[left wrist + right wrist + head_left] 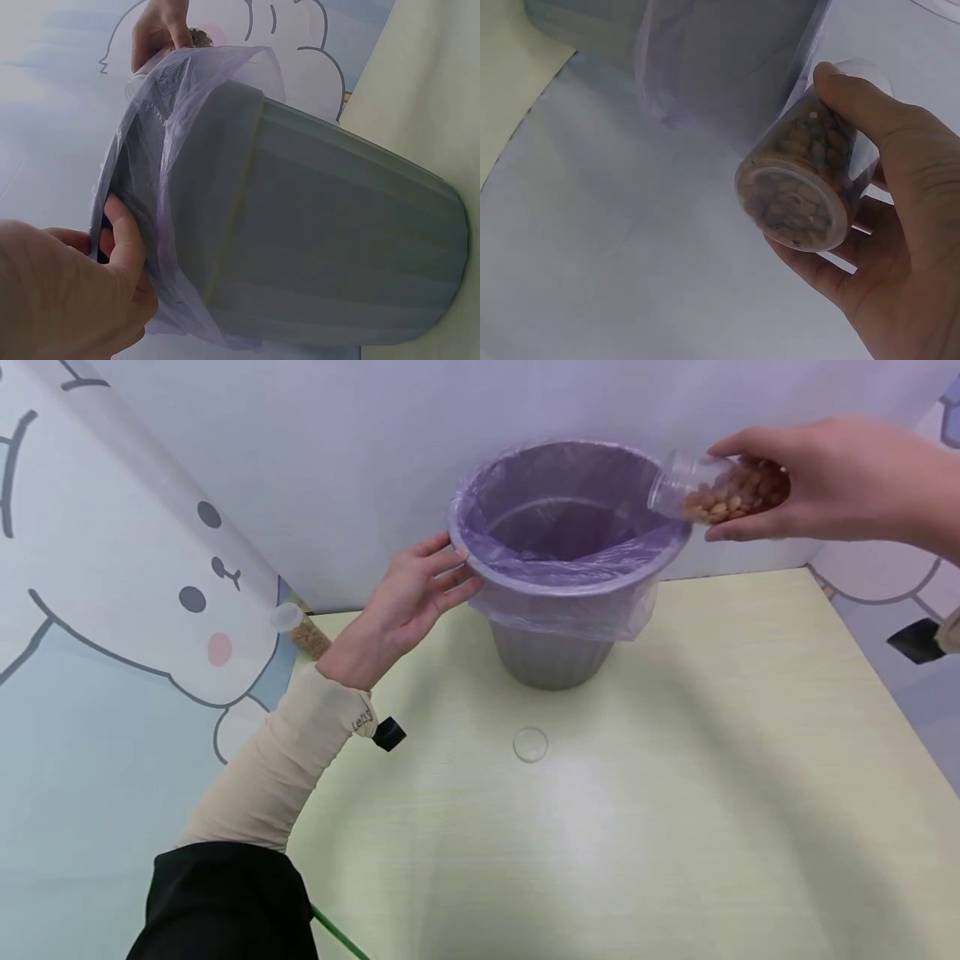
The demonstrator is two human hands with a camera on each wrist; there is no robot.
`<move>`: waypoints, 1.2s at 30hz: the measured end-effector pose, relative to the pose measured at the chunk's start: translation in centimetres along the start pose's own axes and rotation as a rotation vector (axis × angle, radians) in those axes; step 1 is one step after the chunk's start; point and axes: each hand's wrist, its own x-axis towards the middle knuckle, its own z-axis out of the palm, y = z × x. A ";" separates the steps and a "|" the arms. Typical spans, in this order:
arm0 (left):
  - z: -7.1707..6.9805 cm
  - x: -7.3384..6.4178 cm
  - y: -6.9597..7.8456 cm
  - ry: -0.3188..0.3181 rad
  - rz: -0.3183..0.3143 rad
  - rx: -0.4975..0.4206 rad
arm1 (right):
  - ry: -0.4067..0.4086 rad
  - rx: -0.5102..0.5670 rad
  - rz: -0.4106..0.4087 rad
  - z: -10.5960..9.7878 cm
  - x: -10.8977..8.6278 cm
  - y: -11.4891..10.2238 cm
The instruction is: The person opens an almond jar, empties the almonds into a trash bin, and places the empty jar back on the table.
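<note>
My left hand (408,597) holds the left side of a grey trash bin (553,656) at its rim, the thumb and fingers on either side of the edge in the left wrist view. A translucent purple bag (566,610) lines the bin and folds over its rim. In my right hand (847,485) is a clear plastic jar (678,485), gripped round its body between thumb and fingers. Almonds (799,199) fill much of the jar. It lies tipped nearly level, its uncapped mouth at the bin's right rim and pointing left over the bag.
A clear round lid (530,745) lies on the pale table (645,852) in front of the bin. Behind my left wrist, a second capped jar (303,631) with tan contents stands at the table's left edge. Cartoon-printed sheets (135,577) hang around the table.
</note>
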 end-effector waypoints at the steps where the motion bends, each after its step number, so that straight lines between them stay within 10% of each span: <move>1: 0.0 0.0 0.0 -0.002 0.002 0.004 | -0.001 -0.012 -0.008 -0.1 0.1 0.0; 36: 0.2 0.5 -0.4 -0.032 0.048 0.024 | -0.046 -0.166 -0.096 -1.1 2.7 0.7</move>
